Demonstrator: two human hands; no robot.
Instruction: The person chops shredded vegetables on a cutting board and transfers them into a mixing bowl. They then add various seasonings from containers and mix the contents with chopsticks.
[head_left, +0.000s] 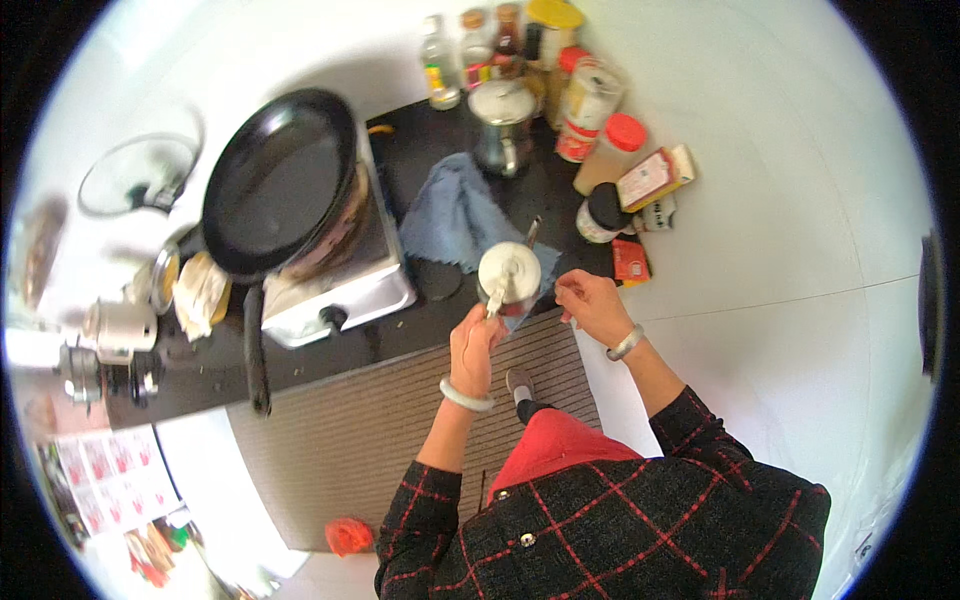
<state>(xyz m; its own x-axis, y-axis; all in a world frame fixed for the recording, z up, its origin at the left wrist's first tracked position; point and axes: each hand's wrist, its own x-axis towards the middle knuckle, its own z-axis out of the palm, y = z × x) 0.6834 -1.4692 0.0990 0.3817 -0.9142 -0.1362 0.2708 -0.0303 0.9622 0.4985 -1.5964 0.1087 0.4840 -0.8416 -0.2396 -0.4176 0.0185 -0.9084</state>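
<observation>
My left hand (474, 349) grips the handle of a small lidded jar (509, 274), which is held over the front edge of the black counter. The jar has a pale round lid, and a thin metal stem sticks up just beyond it. Close by on the right, my right hand (592, 300) is raised with bent fingers; whether anything small is between thumb and forefinger cannot be told. A crumpled blue cloth (459, 210) lies behind the jar. Farther back stands a metal pot with a lid (501, 127).
A black frying pan (281, 184) sits tilted on a steel gas stove (345, 307), its handle jutting over the front edge. Glass bottles (439, 67), a red-lidded jar (611, 154), a black-lidded jar (602, 214) and a small box (654, 178) crowd the right side. A glass lid (139, 176) is at left.
</observation>
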